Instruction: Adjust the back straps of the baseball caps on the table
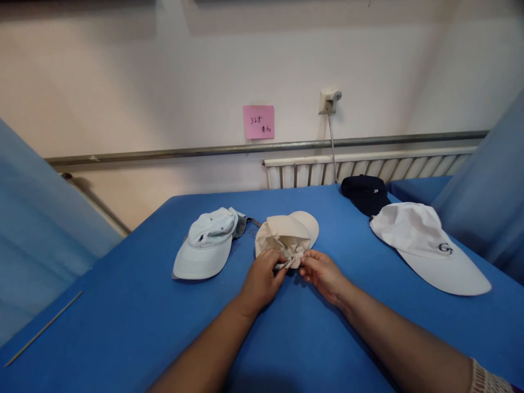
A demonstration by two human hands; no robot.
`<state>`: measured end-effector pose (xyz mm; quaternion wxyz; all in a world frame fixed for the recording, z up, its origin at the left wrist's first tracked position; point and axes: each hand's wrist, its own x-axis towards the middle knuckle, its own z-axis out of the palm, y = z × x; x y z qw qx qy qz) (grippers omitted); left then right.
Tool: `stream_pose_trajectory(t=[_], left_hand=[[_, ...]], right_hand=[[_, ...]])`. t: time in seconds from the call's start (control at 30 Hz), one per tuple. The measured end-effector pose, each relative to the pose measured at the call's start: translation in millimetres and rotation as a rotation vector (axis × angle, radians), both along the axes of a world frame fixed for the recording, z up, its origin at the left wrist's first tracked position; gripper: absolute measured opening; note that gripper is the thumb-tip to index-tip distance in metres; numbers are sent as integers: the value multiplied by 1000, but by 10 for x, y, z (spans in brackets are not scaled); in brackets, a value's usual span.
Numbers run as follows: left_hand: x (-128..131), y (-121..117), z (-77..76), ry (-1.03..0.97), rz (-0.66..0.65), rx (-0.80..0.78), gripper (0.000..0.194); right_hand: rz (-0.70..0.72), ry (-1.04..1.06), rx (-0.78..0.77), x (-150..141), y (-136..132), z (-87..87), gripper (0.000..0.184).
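A beige baseball cap (282,226) lies on the blue table with its brim pointing away to the back right. Its crown is crumpled and open toward me. My left hand (264,277) pinches the near edge of the cap from the left, thumb and fingers closed on the fabric. From the right, my right hand (323,273) grips the same edge between thumb and fingertips, close to the left hand. What lies between the fingertips is partly hidden; it looks like the cap's rear edge or strap.
A pale blue cap (207,232) sits to the left, with a dark strap or cap behind it. On the right are a white cap (413,229) and a navy cap (364,191). A thin stick (45,327) lies at the table's left edge. Behind stand a radiator (303,174) and a wall socket (327,102).
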<state>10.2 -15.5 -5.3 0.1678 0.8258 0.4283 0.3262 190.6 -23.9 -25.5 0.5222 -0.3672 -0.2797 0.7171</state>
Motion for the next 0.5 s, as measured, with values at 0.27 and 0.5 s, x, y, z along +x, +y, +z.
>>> stream_pose_trajectory(t=[0.27, 0.5], left_hand=[[36, -74, 94, -19, -84, 258, 18], [38, -110, 140, -20, -95, 222, 24]], right_hand=[[162, 191, -109, 3, -64, 53, 25], [77, 178, -30, 5, -67, 33, 31]])
